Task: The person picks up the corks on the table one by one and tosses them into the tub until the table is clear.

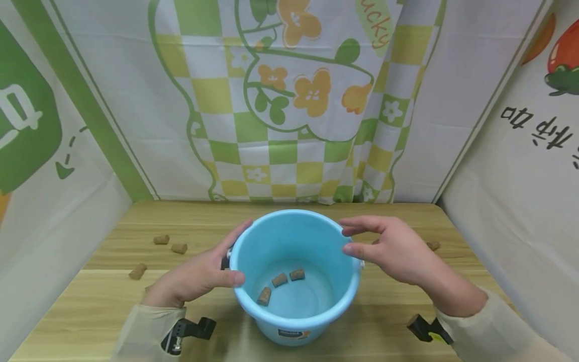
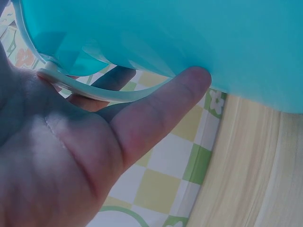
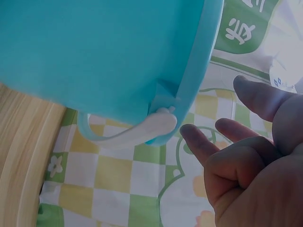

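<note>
A light blue plastic bucket [image 1: 296, 322] stands upright on the table, with several corks [image 1: 279, 280] lying on its bottom. My left hand [image 1: 199, 274] holds its left side, the thumb over the rim and the other fingers along the outer wall. In the left wrist view one finger [image 2: 161, 113] presses the wall below the white handle [image 2: 109, 93]. My right hand [image 1: 393, 249] hovers at the right rim, thumb and fingers spread apart. The right wrist view shows those fingers [image 3: 201, 142] beside the rim, apart from it, holding nothing.
Loose corks [image 1: 179, 248] lie on the wooden table [image 1: 90, 322] to the left, one partly hidden by my left wrist. Another cork [image 1: 432, 245] lies beyond my right wrist. Printed cloth walls [image 1: 289, 166] enclose the back and sides.
</note>
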`<state>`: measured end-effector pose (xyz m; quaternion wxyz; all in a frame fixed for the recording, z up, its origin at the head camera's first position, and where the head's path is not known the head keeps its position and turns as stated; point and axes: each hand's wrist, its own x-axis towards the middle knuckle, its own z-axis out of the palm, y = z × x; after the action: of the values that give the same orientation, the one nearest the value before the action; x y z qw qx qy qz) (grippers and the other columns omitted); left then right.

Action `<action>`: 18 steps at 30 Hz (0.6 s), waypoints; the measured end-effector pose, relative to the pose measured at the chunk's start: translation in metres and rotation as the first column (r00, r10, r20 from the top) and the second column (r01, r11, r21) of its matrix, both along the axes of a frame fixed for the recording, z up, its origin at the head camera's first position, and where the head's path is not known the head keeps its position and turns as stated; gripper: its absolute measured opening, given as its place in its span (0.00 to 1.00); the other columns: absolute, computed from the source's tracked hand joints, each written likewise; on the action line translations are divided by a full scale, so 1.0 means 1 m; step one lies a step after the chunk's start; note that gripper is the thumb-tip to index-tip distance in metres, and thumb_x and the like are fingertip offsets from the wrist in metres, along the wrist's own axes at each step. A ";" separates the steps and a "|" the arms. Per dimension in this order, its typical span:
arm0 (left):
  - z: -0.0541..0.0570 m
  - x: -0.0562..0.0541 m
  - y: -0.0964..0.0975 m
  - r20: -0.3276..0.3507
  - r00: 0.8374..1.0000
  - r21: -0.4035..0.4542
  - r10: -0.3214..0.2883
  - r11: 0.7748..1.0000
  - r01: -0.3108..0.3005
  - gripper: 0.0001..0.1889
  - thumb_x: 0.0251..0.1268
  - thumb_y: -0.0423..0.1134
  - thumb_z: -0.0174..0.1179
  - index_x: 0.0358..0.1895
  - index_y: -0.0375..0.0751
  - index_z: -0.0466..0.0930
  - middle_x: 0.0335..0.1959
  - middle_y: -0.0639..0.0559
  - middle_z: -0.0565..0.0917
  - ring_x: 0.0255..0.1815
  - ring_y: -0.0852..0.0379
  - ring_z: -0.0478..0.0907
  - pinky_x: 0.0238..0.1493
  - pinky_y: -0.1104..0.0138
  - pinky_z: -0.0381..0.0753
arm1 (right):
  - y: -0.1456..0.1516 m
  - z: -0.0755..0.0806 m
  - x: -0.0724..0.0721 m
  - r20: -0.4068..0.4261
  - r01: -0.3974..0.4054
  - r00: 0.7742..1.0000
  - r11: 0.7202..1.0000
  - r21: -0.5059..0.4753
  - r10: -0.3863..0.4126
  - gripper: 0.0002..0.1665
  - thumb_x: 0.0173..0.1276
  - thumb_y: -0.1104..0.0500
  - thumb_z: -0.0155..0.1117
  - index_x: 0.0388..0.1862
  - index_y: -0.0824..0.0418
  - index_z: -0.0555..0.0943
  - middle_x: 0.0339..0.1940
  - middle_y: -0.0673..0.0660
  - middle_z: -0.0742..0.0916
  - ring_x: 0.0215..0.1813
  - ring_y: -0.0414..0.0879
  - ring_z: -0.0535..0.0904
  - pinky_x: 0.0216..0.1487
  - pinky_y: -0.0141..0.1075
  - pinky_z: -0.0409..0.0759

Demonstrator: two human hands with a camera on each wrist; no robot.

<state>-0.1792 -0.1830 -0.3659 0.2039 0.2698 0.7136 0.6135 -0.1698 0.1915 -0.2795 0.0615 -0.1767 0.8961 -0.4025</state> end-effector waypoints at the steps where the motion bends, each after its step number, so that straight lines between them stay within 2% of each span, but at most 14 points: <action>1: 0.000 0.000 0.000 -0.001 1.000 0.000 -0.001 1.000 0.001 0.55 0.62 0.49 0.69 0.81 0.64 0.35 0.75 0.34 0.55 0.66 0.32 0.66 0.56 0.52 0.75 | 0.002 0.000 0.000 0.000 0.006 1.000 1.000 -0.004 -0.006 0.31 0.63 0.46 0.74 0.64 0.51 0.80 0.54 0.53 0.85 0.25 0.47 0.82 0.34 0.44 0.80; 4: 0.000 0.000 0.000 0.001 1.000 0.002 -0.002 1.000 0.002 0.55 0.62 0.49 0.69 0.81 0.64 0.35 0.75 0.34 0.55 0.66 0.32 0.66 0.56 0.52 0.75 | 0.008 -0.003 -0.002 -0.025 0.021 0.999 1.000 0.000 -0.021 0.30 0.63 0.45 0.73 0.64 0.49 0.80 0.55 0.51 0.85 0.44 0.49 0.84 0.39 0.45 0.81; 6: 0.000 0.000 0.000 -0.001 1.000 -0.002 0.000 1.000 0.000 0.55 0.62 0.49 0.69 0.81 0.64 0.35 0.75 0.34 0.55 0.65 0.32 0.66 0.55 0.52 0.75 | 0.013 -0.005 -0.003 -0.047 0.030 0.998 1.000 0.006 -0.030 0.30 0.63 0.44 0.73 0.64 0.47 0.81 0.55 0.48 0.85 0.57 0.51 0.79 0.45 0.48 0.80; 8: -0.001 0.000 0.000 0.002 1.000 0.000 -0.003 1.000 0.003 0.55 0.62 0.49 0.69 0.81 0.64 0.35 0.75 0.35 0.54 0.66 0.32 0.65 0.55 0.52 0.75 | 0.019 -0.007 -0.004 -0.069 0.038 0.997 0.999 0.013 -0.037 0.29 0.64 0.42 0.72 0.63 0.46 0.81 0.55 0.46 0.85 0.67 0.52 0.71 0.52 0.53 0.77; 13: 0.000 -0.001 0.000 -0.003 1.000 -0.003 -0.010 1.000 0.010 0.54 0.63 0.49 0.69 0.81 0.63 0.35 0.75 0.36 0.55 0.66 0.33 0.66 0.56 0.52 0.75 | 0.034 -0.011 -0.003 -0.069 0.071 0.995 0.997 0.002 -0.071 0.30 0.64 0.39 0.70 0.63 0.47 0.81 0.55 0.45 0.85 0.71 0.53 0.67 0.61 0.64 0.66; 18: 0.000 0.000 -0.001 -0.003 1.000 -0.004 -0.008 1.000 0.008 0.54 0.63 0.49 0.69 0.81 0.63 0.35 0.75 0.35 0.56 0.65 0.33 0.66 0.56 0.53 0.75 | 0.049 -0.014 -0.003 -0.028 0.117 0.993 0.993 -0.028 -0.118 0.34 0.64 0.39 0.70 0.66 0.49 0.78 0.58 0.47 0.84 0.71 0.55 0.66 0.59 0.60 0.71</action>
<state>-0.1796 -0.1835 -0.3661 0.2056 0.2734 0.7140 0.6109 -0.1723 0.2408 -0.2939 0.0222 -0.1304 0.9005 -0.4143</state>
